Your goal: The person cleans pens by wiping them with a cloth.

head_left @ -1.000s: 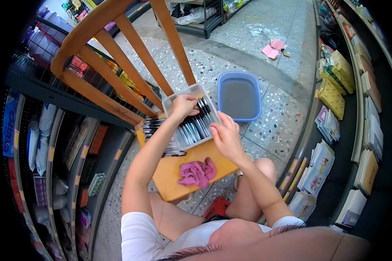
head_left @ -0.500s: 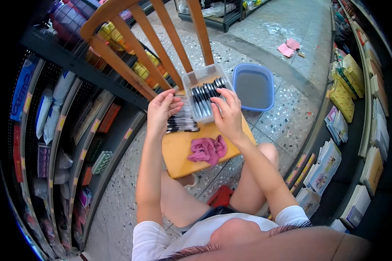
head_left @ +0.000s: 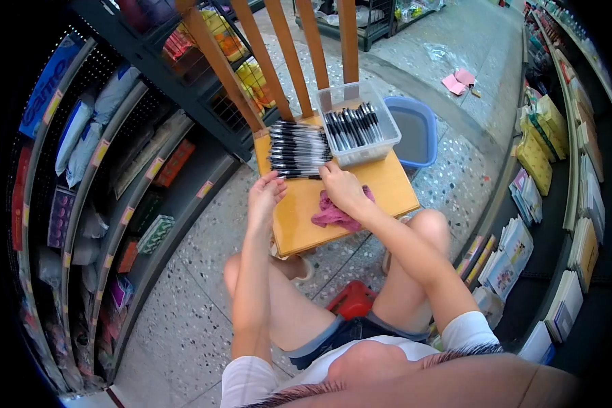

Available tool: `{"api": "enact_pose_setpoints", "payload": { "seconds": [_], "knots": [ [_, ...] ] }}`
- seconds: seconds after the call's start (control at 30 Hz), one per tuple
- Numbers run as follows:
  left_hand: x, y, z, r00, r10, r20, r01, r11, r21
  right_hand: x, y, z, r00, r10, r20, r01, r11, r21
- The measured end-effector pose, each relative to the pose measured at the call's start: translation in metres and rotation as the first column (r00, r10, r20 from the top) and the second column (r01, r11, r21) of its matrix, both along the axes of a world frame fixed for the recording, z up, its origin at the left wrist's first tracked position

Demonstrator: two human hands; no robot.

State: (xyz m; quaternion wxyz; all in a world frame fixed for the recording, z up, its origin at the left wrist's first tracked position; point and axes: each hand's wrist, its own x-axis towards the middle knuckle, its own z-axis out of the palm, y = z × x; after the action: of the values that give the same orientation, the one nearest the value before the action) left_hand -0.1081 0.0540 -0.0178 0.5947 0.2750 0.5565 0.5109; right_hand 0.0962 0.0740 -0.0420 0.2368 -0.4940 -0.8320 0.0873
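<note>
On the yellow wooden chair seat [head_left: 296,228] lies a row of clear pens with black ends [head_left: 296,146], stacked side by side. My left hand [head_left: 266,197] is at the left end of the lowest pen, thumb and fingertips pinched there. At the same pen's right end is my right hand [head_left: 345,189], its fingers curled in and partly hidden from above. A clear plastic box [head_left: 370,155] stands right of the row, with more pens [head_left: 352,126] leaning inside. A crumpled pink cloth [head_left: 334,216] lies below my right hand, partly covered by the wrist.
A blue basin of greyish water [head_left: 415,136] stands on the floor beyond the chair's right edge. Wooden chair-back slats [head_left: 285,61] rise behind the pens. Stocked shelves [head_left: 143,204] curve along the left, and shelves with notebooks [head_left: 510,258] along the right. Pink paper [head_left: 459,81] lies on the floor.
My right hand has left the pens in the box and come down to the lower end of the pen row. My left hand is lower in view too. The view has shifted.
</note>
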Motion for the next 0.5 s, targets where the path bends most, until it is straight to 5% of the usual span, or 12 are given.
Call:
{"api": "enact_pose_setpoints", "payload": {
  "seconds": [0.3,0.5],
  "knots": [
    [0.008,-0.017,-0.013,0.986,-0.158,-0.060,0.152,0.984,-0.091,0.000,0.008,-0.007,0.995,-0.012,0.098,0.009,1.000,0.029],
    [0.017,-0.015,-0.012,0.994,-0.090,0.054,0.094,0.991,-0.090,0.002,-0.005,0.006,0.980,0.020,-0.197,-0.028,0.999,-0.038]
  ]
}}
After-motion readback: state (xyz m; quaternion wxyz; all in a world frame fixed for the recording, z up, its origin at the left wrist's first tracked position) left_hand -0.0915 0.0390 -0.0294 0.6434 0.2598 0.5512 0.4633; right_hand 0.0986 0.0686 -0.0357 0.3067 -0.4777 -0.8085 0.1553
